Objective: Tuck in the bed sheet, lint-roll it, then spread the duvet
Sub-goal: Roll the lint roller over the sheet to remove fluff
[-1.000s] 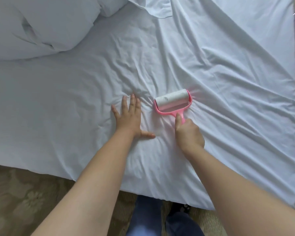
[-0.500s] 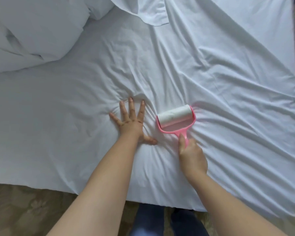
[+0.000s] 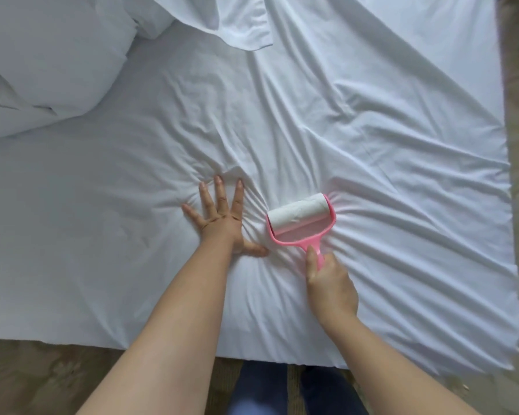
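The right hand [image 3: 331, 284] grips the light, stiff lint roller [image 3: 300, 218] by its handle, just beyond its knuckles, while the flat, spread left hand [image 3: 222, 218] pins the soft, bunch-prone sheet [image 3: 372, 145] beside it.

Your two forearms [image 3: 174, 319] are bare, with no sleeves reaching the wrists. Your left hand [image 3: 222, 220] and right hand [image 3: 331, 283] wear no gloves. Below, your legs [image 3: 258, 390] are in dark blue trousers.
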`<state>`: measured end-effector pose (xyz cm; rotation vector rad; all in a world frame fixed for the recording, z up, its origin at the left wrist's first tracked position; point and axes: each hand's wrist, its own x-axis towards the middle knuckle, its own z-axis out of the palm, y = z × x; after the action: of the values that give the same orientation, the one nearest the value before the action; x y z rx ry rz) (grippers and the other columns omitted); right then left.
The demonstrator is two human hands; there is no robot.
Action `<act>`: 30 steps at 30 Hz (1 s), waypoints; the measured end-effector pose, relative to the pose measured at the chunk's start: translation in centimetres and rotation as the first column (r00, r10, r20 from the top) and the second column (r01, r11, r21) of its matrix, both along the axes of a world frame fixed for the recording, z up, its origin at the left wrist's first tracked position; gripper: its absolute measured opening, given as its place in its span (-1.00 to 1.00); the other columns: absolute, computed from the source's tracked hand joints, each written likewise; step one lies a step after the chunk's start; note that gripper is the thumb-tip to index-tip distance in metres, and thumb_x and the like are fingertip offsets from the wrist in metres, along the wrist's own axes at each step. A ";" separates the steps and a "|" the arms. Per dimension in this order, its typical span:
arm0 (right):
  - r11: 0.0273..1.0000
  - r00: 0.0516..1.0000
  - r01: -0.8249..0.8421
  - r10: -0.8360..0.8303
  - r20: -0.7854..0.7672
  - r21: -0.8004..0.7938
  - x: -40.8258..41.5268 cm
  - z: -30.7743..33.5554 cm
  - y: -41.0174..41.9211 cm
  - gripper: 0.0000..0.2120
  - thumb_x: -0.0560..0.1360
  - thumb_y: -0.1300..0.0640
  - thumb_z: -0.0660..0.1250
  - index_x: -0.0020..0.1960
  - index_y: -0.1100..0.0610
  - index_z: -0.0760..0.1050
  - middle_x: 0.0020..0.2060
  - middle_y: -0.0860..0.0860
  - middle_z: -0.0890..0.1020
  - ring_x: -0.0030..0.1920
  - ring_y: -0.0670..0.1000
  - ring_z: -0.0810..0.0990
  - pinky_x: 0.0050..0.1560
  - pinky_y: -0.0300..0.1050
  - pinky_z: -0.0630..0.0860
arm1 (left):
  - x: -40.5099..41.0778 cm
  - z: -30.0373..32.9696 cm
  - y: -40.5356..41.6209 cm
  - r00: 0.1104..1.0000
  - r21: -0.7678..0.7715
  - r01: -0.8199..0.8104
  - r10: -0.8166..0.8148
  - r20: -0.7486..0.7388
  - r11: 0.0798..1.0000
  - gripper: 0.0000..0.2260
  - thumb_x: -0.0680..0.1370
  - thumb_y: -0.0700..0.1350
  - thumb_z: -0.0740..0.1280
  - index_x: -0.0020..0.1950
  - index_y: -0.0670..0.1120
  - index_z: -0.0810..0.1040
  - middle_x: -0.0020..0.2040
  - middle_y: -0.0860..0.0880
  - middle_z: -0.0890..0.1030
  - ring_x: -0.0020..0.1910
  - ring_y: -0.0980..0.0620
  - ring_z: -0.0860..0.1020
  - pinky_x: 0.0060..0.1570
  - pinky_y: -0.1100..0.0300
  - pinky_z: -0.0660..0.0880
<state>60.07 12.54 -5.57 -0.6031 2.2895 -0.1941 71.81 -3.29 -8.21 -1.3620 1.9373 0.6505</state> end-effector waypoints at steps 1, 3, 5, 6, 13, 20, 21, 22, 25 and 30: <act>1.000 1.000 -0.002 0.002 -0.004 0.000 -0.1 0.0 0.0 -0.50 0.59 -0.24 -0.03 0.06 0.17 0.41 0.01 0.18 0.60 0.04 0.22 0.55 -0.07 0.01 0.39 | -0.1 0.0 0.0 1.000 0.000 -0.003 0.003 0.000 1.000 0.35 0.08 0.48 0.42 0.29 0.12 -0.66 0.37 -0.12 -0.62 0.34 -0.28 -0.58 0.20 -0.53 -0.28; 1.000 1.000 -0.021 0.021 -0.018 -0.007 -0.7 -0.3 -1.7 -0.49 0.59 -0.24 -0.03 0.09 0.17 0.42 0.04 0.19 0.60 0.08 0.23 0.56 -0.03 0.03 0.41 | -0.1 -0.2 0.0 1.000 -0.001 -0.007 0.007 -0.004 1.000 0.34 0.08 0.47 0.43 0.27 0.12 -0.66 0.38 -0.13 -0.62 0.34 -0.28 -0.58 0.20 -0.52 -0.28; 0.998 0.998 -0.057 0.056 -0.023 -0.033 -1.3 -0.5 -4.4 -0.48 0.60 -0.24 -0.03 0.15 0.19 0.42 0.09 0.22 0.59 0.13 0.24 0.54 0.03 0.04 0.42 | -0.1 -0.3 -0.1 1.000 -0.001 -0.003 0.003 -0.009 1.000 0.35 0.08 0.47 0.43 0.25 0.13 -0.68 0.36 -0.12 -0.63 0.33 -0.27 -0.59 0.19 -0.51 -0.31; 0.997 0.997 -0.069 0.068 -0.021 -0.046 -1.5 -0.6 -5.4 -0.47 0.60 -0.23 -0.03 0.16 0.19 0.42 0.11 0.22 0.58 0.15 0.24 0.54 0.04 0.04 0.42 | -0.1 -0.3 -0.1 1.000 0.004 -0.002 0.002 -0.010 1.000 0.35 0.08 0.47 0.43 0.25 0.14 -0.68 0.35 -0.12 -0.64 0.32 -0.27 -0.60 0.18 -0.50 -0.33; 0.998 0.999 -0.041 0.040 0.016 0.045 0.0 0.6 1.5 -0.52 0.59 -0.23 -0.05 0.03 0.16 0.38 -0.07 0.18 0.61 -0.07 0.22 0.56 -0.10 0.04 0.47 | -0.2 0.0 -0.2 1.000 0.023 0.004 -0.004 0.006 1.000 0.35 0.09 0.47 0.43 0.27 0.11 -0.67 0.34 -0.13 -0.65 0.33 -0.29 -0.59 0.19 -0.52 -0.29; 0.998 0.996 -0.068 0.068 -0.052 0.013 -1.1 0.7 -1.4 -0.54 0.59 -0.23 -0.01 -0.02 0.15 0.40 -0.05 0.18 0.60 0.02 0.24 0.55 -0.14 0.00 0.36 | -0.1 -0.2 -0.2 1.000 0.013 -0.006 0.006 -0.005 1.000 0.36 0.08 0.46 0.44 0.28 0.12 -0.67 0.34 -0.13 -0.65 0.32 -0.28 -0.59 0.20 -0.51 -0.29; 0.998 0.997 -0.054 0.053 -0.057 -0.016 -1.2 1.0 -1.8 -0.55 0.59 -0.23 -0.01 -0.06 0.14 0.39 -0.06 0.19 0.60 0.01 0.24 0.55 -0.15 0.00 0.34 | -0.1 -0.2 -0.1 1.000 0.008 -0.007 0.007 -0.008 1.000 0.37 0.08 0.46 0.45 0.29 0.12 -0.66 0.34 -0.12 -0.65 0.33 -0.28 -0.59 0.21 -0.51 -0.29; 0.998 0.997 -0.038 0.034 -0.062 -0.050 -1.4 1.3 -2.1 -0.55 0.59 -0.23 0.00 -0.10 0.14 0.38 -0.09 0.20 0.60 0.00 0.25 0.54 -0.16 0.00 0.32 | -0.1 -0.2 -0.1 1.000 0.004 -0.004 0.004 -0.009 1.000 0.36 0.08 0.46 0.44 0.30 0.12 -0.66 0.35 -0.12 -0.64 0.33 -0.28 -0.59 0.21 -0.51 -0.29; 0.979 0.993 0.083 -0.097 -0.068 -0.186 -2.3 2.3 -2.9 -0.56 0.60 -0.21 0.01 -0.18 0.13 0.37 -0.25 0.12 0.51 -0.13 0.22 0.47 -0.21 -0.03 0.25 | 0.0 -0.3 -0.1 1.000 -0.016 0.005 -0.005 -0.009 1.000 0.37 0.09 0.47 0.44 0.33 0.11 -0.64 0.36 -0.13 -0.64 0.34 -0.28 -0.58 0.21 -0.51 -0.28; 0.941 0.960 0.248 -0.271 -0.074 -0.230 -4.3 3.9 -2.4 -0.51 0.60 -0.23 -0.02 -0.30 0.10 0.31 -0.26 0.07 0.48 -0.18 0.16 0.41 -0.20 -0.05 0.27 | -0.1 1.2 0.5 0.999 -0.063 0.032 -0.032 0.008 0.997 0.34 0.12 0.47 0.43 0.43 0.08 -0.55 0.43 -0.13 -0.55 0.41 -0.29 -0.48 0.25 -0.50 -0.22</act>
<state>55.72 10.16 -1.71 -0.4254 2.4649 -0.5611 71.73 -2.75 -7.01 -1.3671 1.9854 0.5732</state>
